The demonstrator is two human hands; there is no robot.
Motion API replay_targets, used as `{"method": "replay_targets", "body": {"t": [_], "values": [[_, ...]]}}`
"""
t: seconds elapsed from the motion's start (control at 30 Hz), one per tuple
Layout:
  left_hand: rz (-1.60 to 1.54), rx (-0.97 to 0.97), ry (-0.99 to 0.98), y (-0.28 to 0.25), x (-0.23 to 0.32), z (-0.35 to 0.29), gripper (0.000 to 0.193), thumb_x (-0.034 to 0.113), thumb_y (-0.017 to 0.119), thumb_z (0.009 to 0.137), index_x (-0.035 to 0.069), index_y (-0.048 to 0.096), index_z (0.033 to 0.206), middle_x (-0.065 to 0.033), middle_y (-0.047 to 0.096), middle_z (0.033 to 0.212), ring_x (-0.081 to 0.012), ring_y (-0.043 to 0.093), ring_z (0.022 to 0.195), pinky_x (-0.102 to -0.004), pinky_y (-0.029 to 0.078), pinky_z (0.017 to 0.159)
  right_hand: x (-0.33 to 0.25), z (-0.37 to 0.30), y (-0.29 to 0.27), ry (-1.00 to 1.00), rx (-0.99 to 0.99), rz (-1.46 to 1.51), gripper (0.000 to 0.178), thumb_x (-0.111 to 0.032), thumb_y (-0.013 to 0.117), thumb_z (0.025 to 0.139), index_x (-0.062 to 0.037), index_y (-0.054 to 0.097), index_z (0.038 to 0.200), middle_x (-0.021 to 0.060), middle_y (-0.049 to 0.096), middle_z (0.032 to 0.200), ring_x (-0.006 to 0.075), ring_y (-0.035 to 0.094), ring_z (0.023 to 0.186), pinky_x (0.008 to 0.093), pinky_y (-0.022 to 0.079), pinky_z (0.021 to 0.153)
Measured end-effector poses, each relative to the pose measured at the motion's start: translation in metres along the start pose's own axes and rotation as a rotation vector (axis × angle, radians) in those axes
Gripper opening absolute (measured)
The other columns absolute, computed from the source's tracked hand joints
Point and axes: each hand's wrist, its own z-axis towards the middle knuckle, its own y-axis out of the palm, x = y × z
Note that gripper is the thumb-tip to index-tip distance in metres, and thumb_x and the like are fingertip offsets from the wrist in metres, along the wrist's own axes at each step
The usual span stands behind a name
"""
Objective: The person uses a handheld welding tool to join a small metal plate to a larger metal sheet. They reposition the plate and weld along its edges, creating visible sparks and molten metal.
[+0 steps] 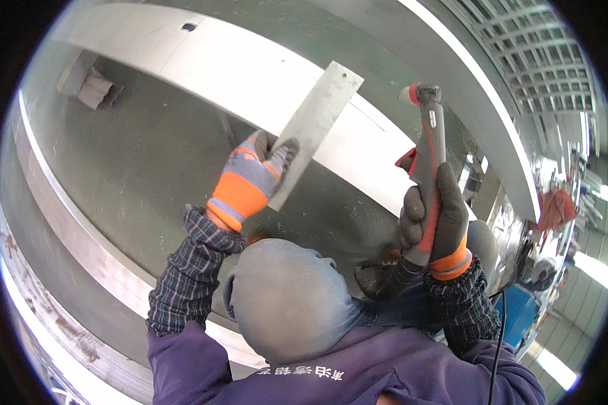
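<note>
At the far left, a long metal beam [74, 202] sweeps down toward the person, bent by the lens, with a stained beam [64, 324] outside it. Farther up, a crumpled grey-brown piece [98, 91] sits by the underside of a long white beam [230, 61], which runs from upper left toward the middle right above the dark green floor [162, 135].

The left hand [248, 177], in a grey and orange glove below a checked cuff, is clamped on the left edge of a flat metal plate [321, 111]. The plate slants up and to the right across the white beam, a small hole near its far end; from this angle it is hard to say whether the two touch. Below it is the person's denim-covered knee [287, 297].

Right of the plate, the right hand [442, 219], in a dark glove with an orange cuff, is wrapped around the body of a grey and red power tool [431, 152]. The tool stands nearly upright, its head at the top, apart from the plate.

Beyond the tool runs another pale beam [476, 88]. Near the right rim are a wire grid [540, 64], a red bundle [554, 208] and a blue container [518, 312].
</note>
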Motion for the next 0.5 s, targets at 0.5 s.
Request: {"method": "replay_targets", "body": {"t": [0.5], "values": [[-0.072, -0.123, -0.078, 0.069, -0.023, -0.012, 0.028, 0.021, 0.065, 0.103, -0.006, 0.07, 0.107, -0.0031, 0.071, 0.089, -0.0075, 0.055, 0.077, -0.0259, 0.047, 0.068, 0.035, -0.017, -0.06, 0.147, -0.077, 0.04, 0.063, -0.062, 0.044, 0.103, -0.0073, 0.053, 0.135, 0.0019, 0.059, 0.068, 0.0138, 0.059, 0.048, 0.0293, 0.051, 0.043]]}}
